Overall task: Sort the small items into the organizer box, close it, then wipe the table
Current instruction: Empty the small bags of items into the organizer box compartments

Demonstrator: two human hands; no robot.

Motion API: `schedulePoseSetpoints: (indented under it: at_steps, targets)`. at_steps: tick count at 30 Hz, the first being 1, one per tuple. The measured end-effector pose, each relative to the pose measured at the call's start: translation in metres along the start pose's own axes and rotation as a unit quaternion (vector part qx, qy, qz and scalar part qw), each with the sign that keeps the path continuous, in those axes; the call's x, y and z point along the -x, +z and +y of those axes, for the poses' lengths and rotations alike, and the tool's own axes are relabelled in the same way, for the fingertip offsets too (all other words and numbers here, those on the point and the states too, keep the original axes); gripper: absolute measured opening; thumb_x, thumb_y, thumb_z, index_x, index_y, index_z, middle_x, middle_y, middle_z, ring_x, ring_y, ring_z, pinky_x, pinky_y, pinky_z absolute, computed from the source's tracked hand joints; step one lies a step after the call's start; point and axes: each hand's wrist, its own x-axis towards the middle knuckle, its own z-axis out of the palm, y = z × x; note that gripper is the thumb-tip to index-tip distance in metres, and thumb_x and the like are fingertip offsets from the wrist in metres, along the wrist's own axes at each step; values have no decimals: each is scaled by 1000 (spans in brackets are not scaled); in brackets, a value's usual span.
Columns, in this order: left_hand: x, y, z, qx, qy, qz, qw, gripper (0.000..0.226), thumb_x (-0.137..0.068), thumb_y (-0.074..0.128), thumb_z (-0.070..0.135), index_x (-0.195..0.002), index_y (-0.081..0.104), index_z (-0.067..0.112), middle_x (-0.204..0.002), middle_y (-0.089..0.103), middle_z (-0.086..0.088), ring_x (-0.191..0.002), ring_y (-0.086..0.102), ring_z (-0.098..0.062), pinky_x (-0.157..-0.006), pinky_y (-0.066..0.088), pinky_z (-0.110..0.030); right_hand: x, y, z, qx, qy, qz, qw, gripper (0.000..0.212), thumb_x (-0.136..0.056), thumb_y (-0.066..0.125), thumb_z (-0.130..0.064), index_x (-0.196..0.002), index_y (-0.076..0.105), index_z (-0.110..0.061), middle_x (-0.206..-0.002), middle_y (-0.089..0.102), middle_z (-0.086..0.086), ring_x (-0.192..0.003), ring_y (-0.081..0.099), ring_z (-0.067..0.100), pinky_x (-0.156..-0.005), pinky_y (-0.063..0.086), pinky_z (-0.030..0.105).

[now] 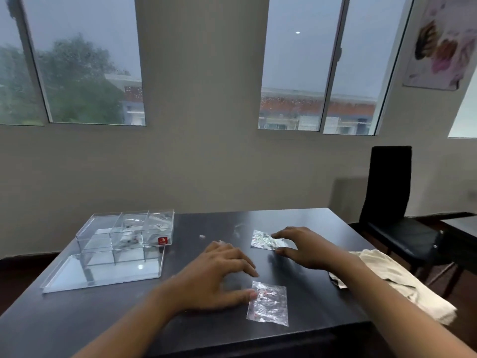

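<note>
Dark tabletop (296,220) under two rain-streaked windows. At ten o'clock sits the clear organizer box (126,232), its compartments open to the air and some already holding packets, standing on its flat lid (103,271). Left hand (219,275) is spread, empty, thumb tip touching the near clear packet (268,303) at six o'clock; that packet's long axis runs roughly toward twelve. Right hand (304,246), fingers curled wide apart, brackets the far packet (265,240) at one o'clock, lying crosswise. Each hand is nearest its own packet. A cream cloth (402,282) waits at four o'clock.
</note>
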Motion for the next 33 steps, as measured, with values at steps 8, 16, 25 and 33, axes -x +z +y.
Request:
schedulePoseSetpoints:
  at_steps: [8,16,25,33]
  targets:
    - [-18,16,16,-11,2,-81,997,62,-82,57,82,-132,58,45,-122,60,24,-115,51,8,-107,35,-31,-1,7,8,36,13,-21,999,35,-94,55,-28,-127,64,-23,-124,68,0,-117,58,25,-100,45,41]
    - [-28,20,16,2,-39,-104,994,49,-86,64,67,-128,60,43,-113,60,18,-102,51,7,-102,32,-23,-8,4,0,64,-17,14,998,32,-88,59,-27,-118,71,-25,-105,74,-6,-100,65,20,-88,52,37]
    - [-16,21,24,4,-40,14,999,22,-96,58,55,-98,63,34,-98,64,19,-88,58,2,-95,39,-31,-17,14,-6,140,0,41,989,27,-69,54,-23,-88,73,-20,-83,72,2,-80,65,32,-67,53,31]
    - [-4,-12,26,205,-136,88,965,13,-102,59,37,-99,57,24,-84,73,5,-73,76,-13,-74,61,-39,-11,5,-8,190,-5,74,979,27,-82,56,-24,-101,75,-23,-101,72,-5,-93,64,24,-75,35,28]
